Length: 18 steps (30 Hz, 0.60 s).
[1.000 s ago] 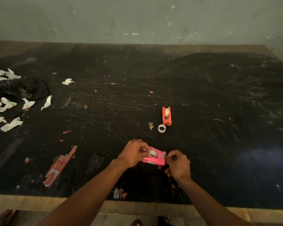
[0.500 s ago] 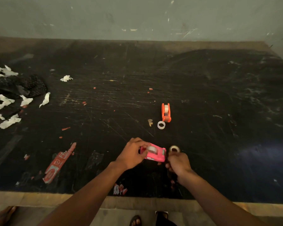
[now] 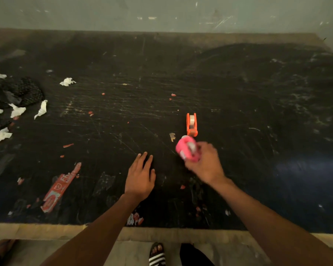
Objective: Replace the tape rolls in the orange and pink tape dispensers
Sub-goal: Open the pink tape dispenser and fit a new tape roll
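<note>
The pink tape dispenser [image 3: 187, 149] is in my right hand [image 3: 205, 163], blurred by motion, just in front of the orange tape dispenser [image 3: 191, 124]. A tape roll shows in its top. The orange dispenser stands upright on the black table [image 3: 238, 104] with a clear tape roll inside. My left hand [image 3: 140, 176] lies flat over the table to the left, fingers spread, holding nothing. The loose white tape ring near the orange dispenser is mostly hidden behind the pink one.
A scrap of tape [image 3: 172, 136] lies left of the orange dispenser. A red wrapper [image 3: 61, 187] lies at the front left. Torn white paper bits [image 3: 17, 110] and a dark cloth [image 3: 17, 91] sit at the far left. A wall runs behind the table.
My left hand let go of the pink dispenser and opened flat to the left. My right hand took the dispenser and carried it forward toward the orange one.
</note>
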Each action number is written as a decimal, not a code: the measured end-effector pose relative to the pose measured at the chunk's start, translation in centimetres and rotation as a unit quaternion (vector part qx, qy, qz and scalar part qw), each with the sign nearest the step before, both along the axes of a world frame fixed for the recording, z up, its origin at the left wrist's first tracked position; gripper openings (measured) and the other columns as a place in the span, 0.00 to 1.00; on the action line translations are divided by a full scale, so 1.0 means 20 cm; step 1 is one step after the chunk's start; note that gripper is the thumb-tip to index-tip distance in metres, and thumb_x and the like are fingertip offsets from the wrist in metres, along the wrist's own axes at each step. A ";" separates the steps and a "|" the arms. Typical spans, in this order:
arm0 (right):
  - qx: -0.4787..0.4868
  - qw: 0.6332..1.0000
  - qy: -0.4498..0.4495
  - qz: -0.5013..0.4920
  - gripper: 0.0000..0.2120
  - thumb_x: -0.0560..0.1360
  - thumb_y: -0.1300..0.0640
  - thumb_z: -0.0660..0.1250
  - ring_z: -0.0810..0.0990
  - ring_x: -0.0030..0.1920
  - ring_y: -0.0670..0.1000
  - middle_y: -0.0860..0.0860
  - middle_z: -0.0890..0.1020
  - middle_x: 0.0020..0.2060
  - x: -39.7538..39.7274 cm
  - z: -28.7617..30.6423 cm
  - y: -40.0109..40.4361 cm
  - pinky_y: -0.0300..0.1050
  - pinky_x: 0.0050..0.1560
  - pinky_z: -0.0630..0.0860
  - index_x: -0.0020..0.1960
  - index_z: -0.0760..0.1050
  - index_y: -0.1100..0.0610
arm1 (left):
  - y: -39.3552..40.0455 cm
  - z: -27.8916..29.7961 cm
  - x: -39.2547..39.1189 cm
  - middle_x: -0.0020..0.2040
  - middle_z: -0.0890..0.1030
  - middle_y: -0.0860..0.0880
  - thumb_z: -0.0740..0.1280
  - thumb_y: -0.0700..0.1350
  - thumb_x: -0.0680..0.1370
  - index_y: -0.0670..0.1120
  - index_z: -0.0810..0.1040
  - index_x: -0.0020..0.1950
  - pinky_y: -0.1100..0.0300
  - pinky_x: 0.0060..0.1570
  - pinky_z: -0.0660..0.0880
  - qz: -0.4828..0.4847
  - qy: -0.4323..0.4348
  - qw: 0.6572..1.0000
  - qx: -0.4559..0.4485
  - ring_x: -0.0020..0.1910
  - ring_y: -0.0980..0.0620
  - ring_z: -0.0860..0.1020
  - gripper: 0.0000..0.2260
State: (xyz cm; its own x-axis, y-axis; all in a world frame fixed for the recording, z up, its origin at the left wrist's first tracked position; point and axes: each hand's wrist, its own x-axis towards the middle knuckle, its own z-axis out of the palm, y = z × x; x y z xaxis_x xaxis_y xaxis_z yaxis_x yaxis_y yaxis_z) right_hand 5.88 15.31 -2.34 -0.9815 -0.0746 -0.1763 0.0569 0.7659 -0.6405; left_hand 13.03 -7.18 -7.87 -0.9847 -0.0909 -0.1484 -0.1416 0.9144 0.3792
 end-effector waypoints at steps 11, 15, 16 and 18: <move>-0.005 0.965 -0.054 -0.256 0.40 0.65 0.51 0.80 0.72 0.67 0.64 0.61 0.71 0.68 -0.63 -0.05 0.19 0.60 0.66 0.74 0.69 0.64 0.61 | 0.03 -0.03 -0.01 0.81 0.56 0.47 0.56 0.52 0.82 0.49 0.58 0.79 0.47 0.77 0.57 0.020 0.006 0.999 -0.030 0.81 0.48 0.52 0.25; 0.014 0.966 -0.051 -0.252 0.39 0.66 0.52 0.80 0.71 0.68 0.63 0.61 0.71 0.67 -0.68 -0.09 0.17 0.58 0.66 0.74 0.69 0.64 0.60 | 0.03 -0.02 0.00 0.81 0.57 0.47 0.57 0.52 0.82 0.49 0.58 0.79 0.46 0.77 0.58 0.019 0.003 0.999 -0.030 0.80 0.47 0.53 0.25; 0.014 0.966 -0.051 -0.253 0.40 0.66 0.52 0.80 0.71 0.68 0.63 0.61 0.71 0.67 -0.68 -0.09 0.17 0.58 0.66 0.74 0.69 0.63 0.60 | 0.03 -0.02 0.00 0.81 0.57 0.47 0.58 0.52 0.82 0.49 0.59 0.79 0.46 0.77 0.59 0.019 0.002 0.999 -0.031 0.80 0.47 0.53 0.25; 0.014 0.966 -0.057 -0.251 0.41 0.67 0.48 0.79 0.71 0.68 0.63 0.61 0.70 0.68 -0.67 -0.10 0.16 0.58 0.66 0.74 0.71 0.63 0.60 | 0.03 0.00 -0.02 0.80 0.60 0.46 0.59 0.52 0.81 0.49 0.61 0.78 0.46 0.75 0.62 0.017 -0.001 0.999 -0.044 0.79 0.46 0.57 0.25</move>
State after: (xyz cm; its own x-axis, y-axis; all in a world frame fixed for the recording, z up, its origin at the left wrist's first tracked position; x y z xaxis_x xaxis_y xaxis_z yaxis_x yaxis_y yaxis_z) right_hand -7.59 18.54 -4.24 -0.8665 0.4129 -0.2805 0.4952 0.6400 -0.5875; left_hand 12.63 -6.59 -7.84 -0.9805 -0.1365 -0.1413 -0.1735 0.9391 0.2966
